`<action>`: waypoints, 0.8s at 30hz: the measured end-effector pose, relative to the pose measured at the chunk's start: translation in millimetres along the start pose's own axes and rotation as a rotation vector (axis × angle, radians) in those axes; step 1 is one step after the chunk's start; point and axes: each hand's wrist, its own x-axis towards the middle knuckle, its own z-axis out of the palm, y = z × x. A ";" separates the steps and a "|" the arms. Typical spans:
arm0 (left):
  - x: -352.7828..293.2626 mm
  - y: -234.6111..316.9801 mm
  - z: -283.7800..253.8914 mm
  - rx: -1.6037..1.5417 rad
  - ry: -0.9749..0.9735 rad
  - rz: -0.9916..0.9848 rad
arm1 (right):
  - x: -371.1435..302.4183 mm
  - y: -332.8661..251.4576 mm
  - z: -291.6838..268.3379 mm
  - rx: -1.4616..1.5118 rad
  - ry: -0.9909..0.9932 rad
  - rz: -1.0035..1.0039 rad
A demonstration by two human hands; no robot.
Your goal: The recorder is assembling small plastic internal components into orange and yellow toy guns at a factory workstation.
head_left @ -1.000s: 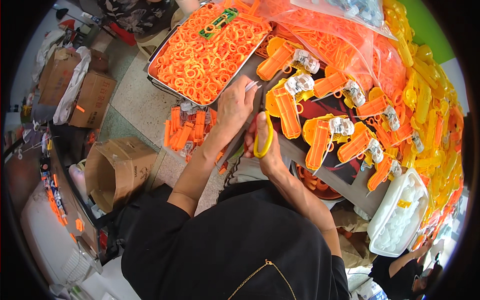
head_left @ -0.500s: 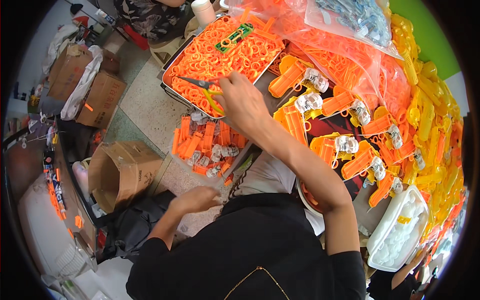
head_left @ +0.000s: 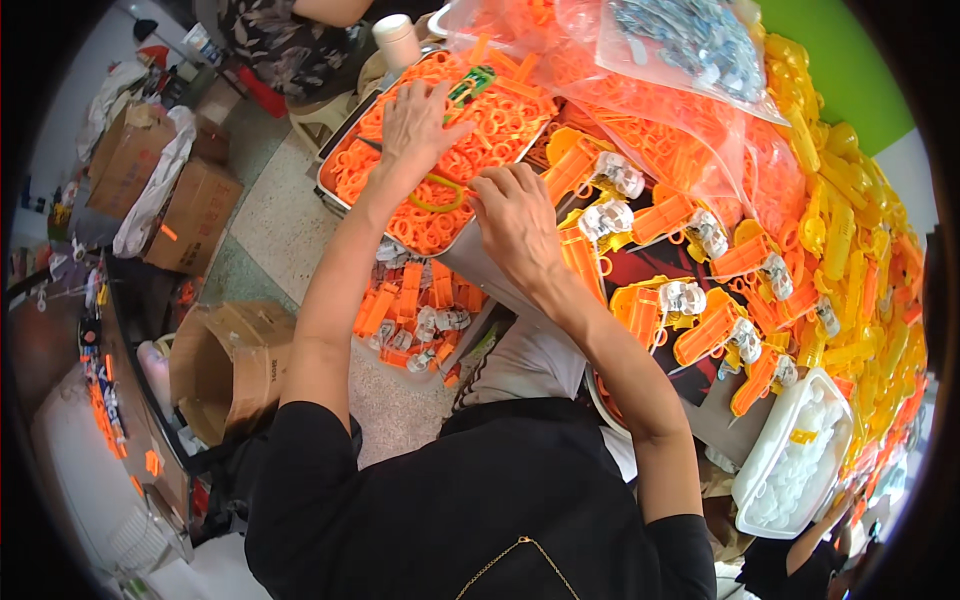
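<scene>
My left hand (head_left: 415,130) reaches over a tray (head_left: 327,172) heaped with small orange plastic rings (head_left: 505,125). Its fingers are spread, near a small green piece (head_left: 472,86) lying on the rings. Scissors with yellow handles (head_left: 440,197) rest on the rings, their blades partly covered by my left hand and wrist. Right of the handles is my right hand (head_left: 515,222), at the tray's near right edge, its fingers loosely bent and apart from the scissors. I see nothing in it, though its palm is hidden.
Orange, yellow and clear-white assemblies (head_left: 685,298) lie in rows at right. Beyond are bagged orange parts (head_left: 690,150) and a yellow pile (head_left: 850,220). A white tub (head_left: 795,455) holds translucent pieces. Below the tray are more orange parts (head_left: 410,295). A carton (head_left: 235,365) stands at left.
My left hand has moved up from near my lap to over the tray. My right hand has let go of the scissors and shifted right and nearer; they now lie on the rings.
</scene>
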 end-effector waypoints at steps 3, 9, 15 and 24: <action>9.4 -1.5 11.3 -0.046 -0.044 -0.019 | -5.4 14.7 -12.5 0.071 0.043 0.109; -6.5 -0.5 12.1 -0.633 0.036 0.011 | 30.2 33.6 -19.5 0.519 0.114 0.612; -19.2 -19.0 -12.0 -1.059 -0.177 -0.197 | 88.4 36.5 31.6 0.982 0.285 0.778; -35.3 59.0 -48.6 -0.493 0.283 0.002 | -1.1 44.1 -113.0 0.938 0.606 0.476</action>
